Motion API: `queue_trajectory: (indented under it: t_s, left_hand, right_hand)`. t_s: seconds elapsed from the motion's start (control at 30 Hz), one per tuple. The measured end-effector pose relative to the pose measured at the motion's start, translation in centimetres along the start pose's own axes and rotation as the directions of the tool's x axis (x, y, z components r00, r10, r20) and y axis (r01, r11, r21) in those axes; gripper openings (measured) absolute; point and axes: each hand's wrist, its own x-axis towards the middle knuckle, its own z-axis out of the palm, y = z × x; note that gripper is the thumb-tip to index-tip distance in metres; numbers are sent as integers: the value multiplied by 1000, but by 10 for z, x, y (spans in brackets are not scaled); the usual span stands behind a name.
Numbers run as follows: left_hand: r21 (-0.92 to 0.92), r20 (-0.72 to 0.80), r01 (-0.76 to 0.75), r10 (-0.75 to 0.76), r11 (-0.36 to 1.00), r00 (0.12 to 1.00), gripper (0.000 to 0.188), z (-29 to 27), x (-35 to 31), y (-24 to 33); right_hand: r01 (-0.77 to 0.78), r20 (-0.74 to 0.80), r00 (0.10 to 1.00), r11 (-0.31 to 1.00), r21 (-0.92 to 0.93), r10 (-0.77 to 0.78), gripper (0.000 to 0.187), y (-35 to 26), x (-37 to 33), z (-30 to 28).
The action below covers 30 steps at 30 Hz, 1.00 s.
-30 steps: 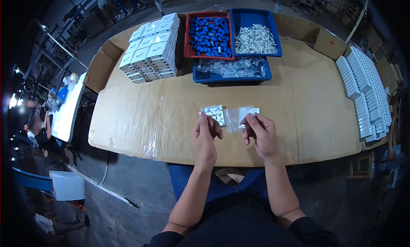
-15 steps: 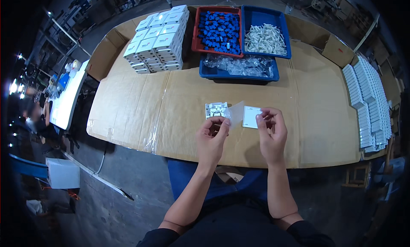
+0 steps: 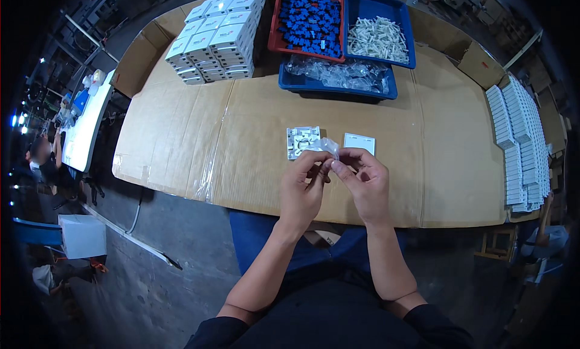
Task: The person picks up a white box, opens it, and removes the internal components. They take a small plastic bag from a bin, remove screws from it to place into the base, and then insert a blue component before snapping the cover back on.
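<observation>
My left hand [image 3: 305,189] and my right hand [image 3: 364,181] meet above the near edge of the cardboard-covered table [image 3: 254,113], both pinching a small crumpled clear plastic bag [image 3: 328,148] between the fingertips. Just beyond the fingers a white square plastic base part [image 3: 301,140] with moulded ribs lies on the cardboard. To its right lies a plain white square cover plate [image 3: 359,143].
At the back stand a stack of small white boxes [image 3: 219,35], a red tray of blue parts [image 3: 309,23], a blue tray of white parts [image 3: 379,32] and a blue tray of clear bags [image 3: 338,77]. Rows of white boxes [image 3: 519,144] line the right edge. People sit at far left.
The white cover plate left the bag and now lies on the cardboard. My hands have come together, bunching the emptied bag between them.
</observation>
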Motion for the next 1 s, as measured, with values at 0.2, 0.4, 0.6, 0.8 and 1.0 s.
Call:
queue_trajectory:
  t_s: [0.2, 0.4, 0.6, 0.8, 1.0]
  left_hand:
    - [269, 105, -246, 226, 931, 969, 18, -2, 3, -3]
    - [393, -101, -329, 396, 858, 913, 17, 6, 0, -4]
    - [250, -119, -310, 347, 917, 930, 15, 14, -12, -17]
    - [-446, -3, 253, -284, 858, 959, 29, 2, 4, -8]
    - [-496, 2, 311, -357, 811, 934, 27, -7, 5, -12]
  right_hand:
    - [-36, -73, 996, 993, 114, 44, 19, 10, 5, 1]
    - [78, -164, 982, 991, -108, -95, 13, 19, 4, 2]
    - [324, -163, 896, 860, -395, -412, 14, 14, 3, 11]
    - [442, 36, 893, 856, -268, -449, 31, 26, 5, -7]
    - [60, -174, 984, 990, 128, -37, 21, 8, 6, 4]
